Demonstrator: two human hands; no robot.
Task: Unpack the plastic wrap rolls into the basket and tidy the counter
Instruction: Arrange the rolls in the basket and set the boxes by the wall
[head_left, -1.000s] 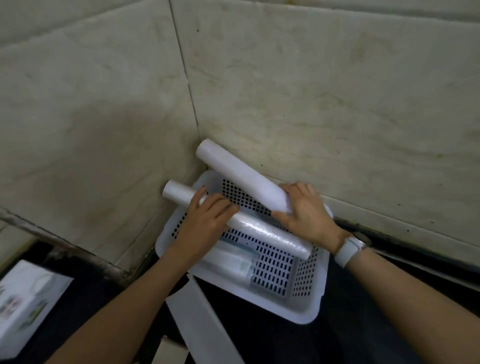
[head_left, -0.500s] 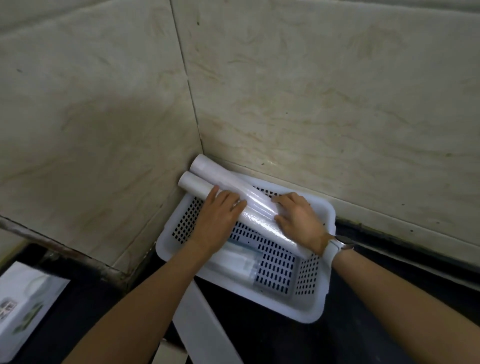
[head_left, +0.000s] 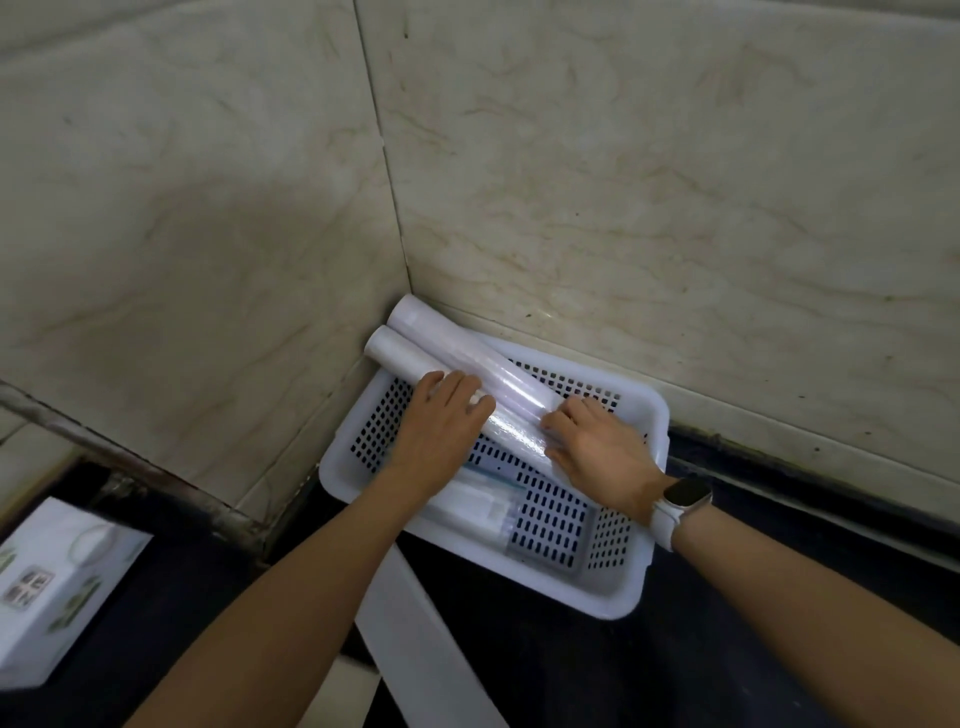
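Veined beige marble walls are meeting in a corner above a black counter (head_left: 701, 649). A white perforated plastic basket (head_left: 631, 582) is sitting at frame centre. Two glossy cylindrical rolls (head_left: 498, 395) are lying diagonally across it. Left hand (head_left: 441, 431) is pressing flat, fingers extended; right hand (head_left: 597, 452) is apparently curling loosely against the roll's end.

Two white plastic wrap rolls (head_left: 467, 379) lie side by side, slanting across the white perforated basket (head_left: 613, 587). Their far ends overhang its corner rim. A flat pack (head_left: 483, 506), perhaps wrapped, lies beneath.

Marbled wall tiles (head_left: 649, 182) behind, white printed box (head_left: 57, 587) on dark counter (head_left: 727, 649) at left
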